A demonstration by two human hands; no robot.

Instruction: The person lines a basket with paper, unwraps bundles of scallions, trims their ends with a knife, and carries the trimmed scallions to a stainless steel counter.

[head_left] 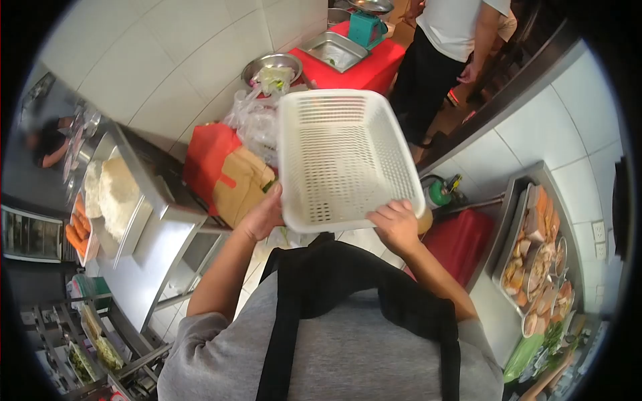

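Observation:
A white perforated plastic basket (328,160) is held up in front of my body, its open top facing me and its slotted floor showing. My left hand (265,212) grips the basket's left side near the lower corner, thumb pointing up along the wall. On the near rim, toward the right corner, my right hand (395,224) has its fingers folded over the edge. Beyond the basket's left side are clear plastic bags (253,127) and an opened cardboard box (241,184) with red on it.
A steel counter (144,267) with a tray of white grains (119,194) stands left. At right, a tray of cut food pieces (535,267) rests on another counter. A red-covered table (334,75) holds a metal tray and teal scale (366,30). A person (445,60) stands nearby.

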